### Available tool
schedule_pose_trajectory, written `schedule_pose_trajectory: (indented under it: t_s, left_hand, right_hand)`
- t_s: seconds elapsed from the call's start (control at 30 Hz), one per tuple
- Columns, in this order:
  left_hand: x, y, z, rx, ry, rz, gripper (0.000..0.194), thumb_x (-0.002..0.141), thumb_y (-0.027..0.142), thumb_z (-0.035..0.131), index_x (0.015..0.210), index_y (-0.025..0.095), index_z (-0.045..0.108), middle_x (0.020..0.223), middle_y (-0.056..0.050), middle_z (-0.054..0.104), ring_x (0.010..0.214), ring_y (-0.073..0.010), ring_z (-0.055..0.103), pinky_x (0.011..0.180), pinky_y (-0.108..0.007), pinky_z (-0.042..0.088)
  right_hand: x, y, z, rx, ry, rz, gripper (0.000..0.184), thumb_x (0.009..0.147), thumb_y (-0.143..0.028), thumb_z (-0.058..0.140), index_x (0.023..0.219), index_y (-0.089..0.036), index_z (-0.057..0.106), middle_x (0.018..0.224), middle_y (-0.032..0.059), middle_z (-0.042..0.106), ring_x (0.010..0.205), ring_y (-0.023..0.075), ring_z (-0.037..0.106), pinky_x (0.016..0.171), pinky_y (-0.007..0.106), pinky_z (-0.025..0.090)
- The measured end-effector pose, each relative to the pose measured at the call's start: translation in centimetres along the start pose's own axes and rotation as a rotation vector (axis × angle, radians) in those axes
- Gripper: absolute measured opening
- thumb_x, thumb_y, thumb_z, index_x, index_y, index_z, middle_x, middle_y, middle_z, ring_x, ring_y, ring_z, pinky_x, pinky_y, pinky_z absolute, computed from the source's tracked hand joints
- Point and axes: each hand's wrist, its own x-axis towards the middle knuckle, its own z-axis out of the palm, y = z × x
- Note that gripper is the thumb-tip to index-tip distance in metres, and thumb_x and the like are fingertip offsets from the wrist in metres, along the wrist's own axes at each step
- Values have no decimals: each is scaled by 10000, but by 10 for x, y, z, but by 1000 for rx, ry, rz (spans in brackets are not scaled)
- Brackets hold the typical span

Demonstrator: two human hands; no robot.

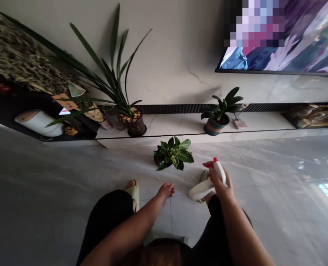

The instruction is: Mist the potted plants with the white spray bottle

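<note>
Left of the floor plant (pixel 174 154), a tall long-leaved plant (pixel 119 88) stands on the shelf (pixel 175 127). The left hand (pixel 165 191) hangs empty just below the floor plant, fingers loosely curled. To its right, the right hand (pixel 221 183) has its grip closed around a white spray bottle (pixel 208 183). A small potted plant (pixel 221 111) stands on the shelf behind.

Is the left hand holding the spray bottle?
No, the right hand grips the white spray bottle, while the left hand hangs empty near the small potted plant on the floor.
</note>
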Motion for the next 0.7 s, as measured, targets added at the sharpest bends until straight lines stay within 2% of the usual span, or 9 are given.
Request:
schedule_pose_trajectory:
  t_s: [0.07,0.13,0.27,0.37,0.5,0.6,0.7]
  left_hand:
    - [27,4,7,-65,62,-28,248,963,395,753,896,171,672,879,-21,710,780,-166,676,770,-331,546]
    - [57,8,14,-135,127,-45,246,1015,419,715,1017,173,705,967,-32,733,839,-170,694,803,-351,592]
    - [114,11,26,-288,255,-68,290,1041,436,690,1191,188,701,1101,-62,744,920,-189,720,826,-375,636]
    - [146,10,35,-395,354,-59,223,1063,335,649,1250,214,629,1074,-39,730,929,-166,729,854,-346,636]
    - [174,10,40,-453,444,-37,152,1052,268,632,1190,290,572,1031,-22,730,995,-141,732,907,-289,604]
    - [187,13,39,-432,464,-36,84,1035,310,645,1084,257,602,1052,-74,741,1066,-194,723,885,-309,604]
    - [193,17,38,-381,462,-47,103,1054,320,602,1053,222,635,1076,-120,734,1082,-226,713,875,-342,609]
  right_hand:
    - [14,0,-12,50,94,64,404,940,-564,722,1164,-230,764,1169,73,837,695,153,669,666,291,576]
    - [22,5,-22,41,180,102,403,933,-542,740,1167,-215,764,1192,89,835,712,154,672,692,300,577]
    - [28,11,-32,-56,247,183,394,916,-503,787,1172,-203,790,1103,85,843,673,161,668,627,290,555]
    - [31,7,-33,-126,242,274,364,940,-493,766,1150,-200,817,982,71,831,690,179,679,601,278,553]
    - [35,3,-28,-134,195,299,366,951,-525,750,1141,-222,828,1030,108,829,693,207,689,569,302,571]
    - [35,5,-25,-182,174,274,355,930,-532,772,1146,-258,838,971,106,826,697,237,710,572,326,596]
    - [32,9,-26,-240,167,243,341,936,-516,765,1171,-280,839,960,97,828,742,252,745,593,322,618]
